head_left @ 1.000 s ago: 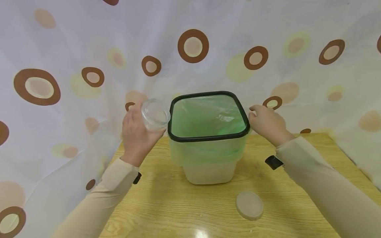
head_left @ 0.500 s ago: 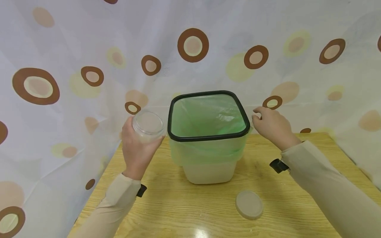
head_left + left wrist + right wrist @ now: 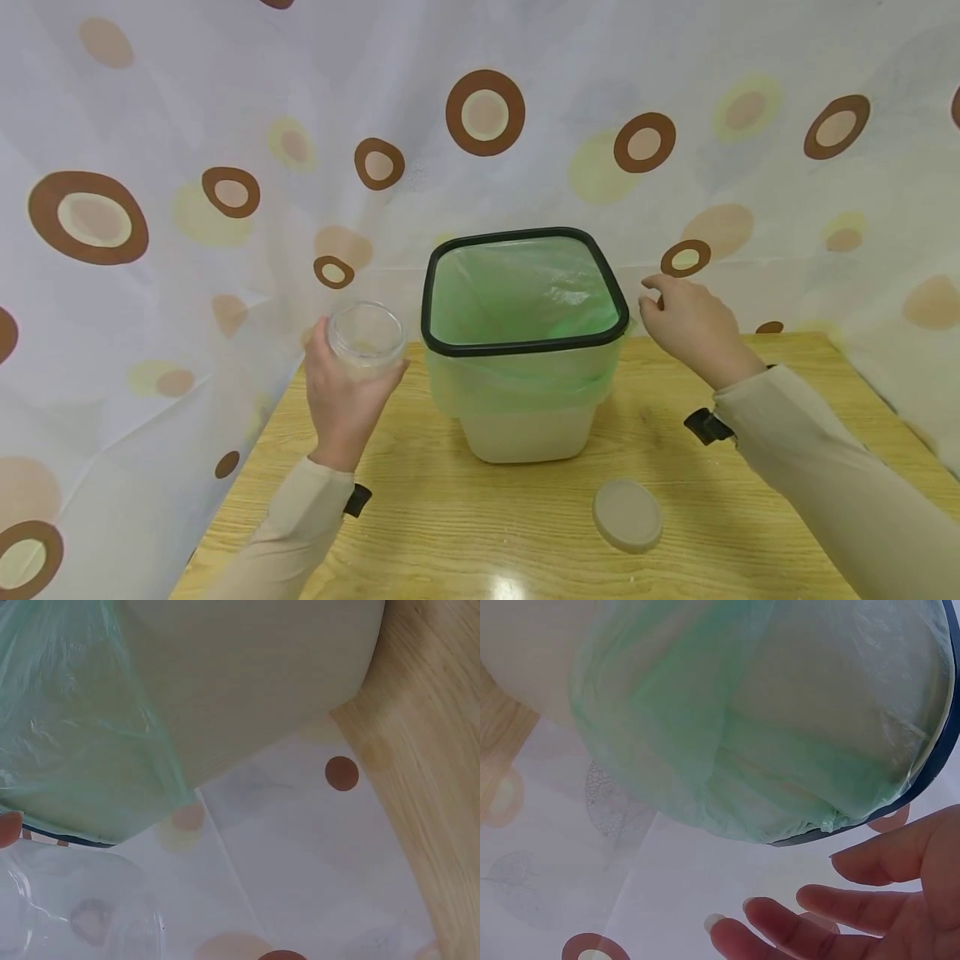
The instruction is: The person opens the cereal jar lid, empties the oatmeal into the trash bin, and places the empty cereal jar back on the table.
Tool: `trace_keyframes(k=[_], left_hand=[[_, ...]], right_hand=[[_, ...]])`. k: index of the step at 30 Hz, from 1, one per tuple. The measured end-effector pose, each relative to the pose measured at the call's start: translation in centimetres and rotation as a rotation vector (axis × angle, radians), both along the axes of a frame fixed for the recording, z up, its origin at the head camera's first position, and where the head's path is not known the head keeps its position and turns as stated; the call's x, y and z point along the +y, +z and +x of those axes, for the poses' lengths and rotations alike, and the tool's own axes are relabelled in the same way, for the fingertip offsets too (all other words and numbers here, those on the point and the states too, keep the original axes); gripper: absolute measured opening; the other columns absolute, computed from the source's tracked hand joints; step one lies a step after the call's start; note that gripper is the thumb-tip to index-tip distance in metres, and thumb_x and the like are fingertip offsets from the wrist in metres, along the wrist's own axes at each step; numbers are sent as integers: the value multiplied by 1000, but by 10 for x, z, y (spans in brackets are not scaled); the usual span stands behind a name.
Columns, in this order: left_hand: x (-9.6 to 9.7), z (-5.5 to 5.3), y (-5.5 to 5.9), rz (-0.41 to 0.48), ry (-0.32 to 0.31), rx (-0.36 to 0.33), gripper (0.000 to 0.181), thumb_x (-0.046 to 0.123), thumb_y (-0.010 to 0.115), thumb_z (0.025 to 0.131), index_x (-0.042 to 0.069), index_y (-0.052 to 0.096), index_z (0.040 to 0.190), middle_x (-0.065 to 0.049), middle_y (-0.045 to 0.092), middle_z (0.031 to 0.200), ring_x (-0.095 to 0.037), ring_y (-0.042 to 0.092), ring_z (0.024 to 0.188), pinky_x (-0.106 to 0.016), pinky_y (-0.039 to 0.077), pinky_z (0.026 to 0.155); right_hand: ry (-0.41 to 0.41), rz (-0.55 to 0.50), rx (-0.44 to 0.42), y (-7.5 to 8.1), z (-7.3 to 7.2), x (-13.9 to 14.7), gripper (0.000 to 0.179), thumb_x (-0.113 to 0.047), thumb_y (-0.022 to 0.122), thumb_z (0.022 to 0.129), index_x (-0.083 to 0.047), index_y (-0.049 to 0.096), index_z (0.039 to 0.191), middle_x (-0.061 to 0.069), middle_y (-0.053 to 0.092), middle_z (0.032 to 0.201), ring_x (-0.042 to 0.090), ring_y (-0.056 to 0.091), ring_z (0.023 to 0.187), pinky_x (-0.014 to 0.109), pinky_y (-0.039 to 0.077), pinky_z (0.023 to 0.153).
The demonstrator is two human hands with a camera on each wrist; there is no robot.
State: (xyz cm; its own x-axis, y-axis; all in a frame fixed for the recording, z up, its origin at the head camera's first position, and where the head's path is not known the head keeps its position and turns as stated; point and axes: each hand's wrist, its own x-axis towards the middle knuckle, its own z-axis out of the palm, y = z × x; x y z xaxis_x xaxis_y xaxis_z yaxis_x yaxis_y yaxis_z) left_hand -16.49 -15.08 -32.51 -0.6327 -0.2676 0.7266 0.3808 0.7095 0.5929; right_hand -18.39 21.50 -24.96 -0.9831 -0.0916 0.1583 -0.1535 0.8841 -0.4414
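Observation:
My left hand grips a clear glass jar from the left, with its round mouth facing up. The jar is just left of a pale square trash bin, apart from its rim. A green plastic bag lines the bin and folds down over its outside, under a black rim ring. To the right of the bin hovers my right hand. In the right wrist view its relaxed fingers are spread, hold nothing and stand apart from the ring.
A round, pale lid lies on the wooden table in front of the bin, to the right. White sheeting printed with brown and yellow circles hangs behind the table and along its sides.
The jar has moved away from the bin's left rim, down and left, and turned from tilted to more upright. My right hand has drawn back rightward from the rim and its fingers have loosened.

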Motion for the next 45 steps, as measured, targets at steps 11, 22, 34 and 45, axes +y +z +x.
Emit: trace_keyframes(k=[11, 22, 34, 45], left_hand=[[4, 8, -14, 100, -18, -100, 102, 19, 92, 60, -2, 34, 141, -26, 46, 132, -42, 46, 119, -58, 37, 97], [6, 15, -33, 160, -27, -185, 100, 18, 92, 61, -3, 34, 140, -25, 46, 134, -40, 46, 119, -57, 38, 96], [5, 19, -45, 185, -78, -279, 99, 16, 91, 63, -1, 33, 141, -23, 41, 135, -38, 43, 121, -59, 37, 97], [8, 23, -59, 237, -100, -370, 101, 16, 89, 67, -3, 26, 144, -25, 36, 139, -42, 43, 123, -60, 36, 99]], right_hand=[[12, 0, 18, -5, 2, 2, 45, -18, 40, 102, 8, 43, 139, 31, 60, 113, 26, 58, 65, 41, 44, 54], [22, -11, 17, -10, 4, 5, 47, -15, 38, 100, 10, 41, 140, 35, 57, 117, 25, 54, 59, 38, 41, 51], [26, -22, -18, -13, 5, 8, 48, -14, 37, 100, 10, 39, 141, 35, 55, 120, 24, 54, 62, 37, 40, 52], [26, -20, -49, -20, 4, 10, 48, -15, 36, 99, 11, 39, 140, 36, 54, 119, 28, 57, 68, 39, 42, 56]])
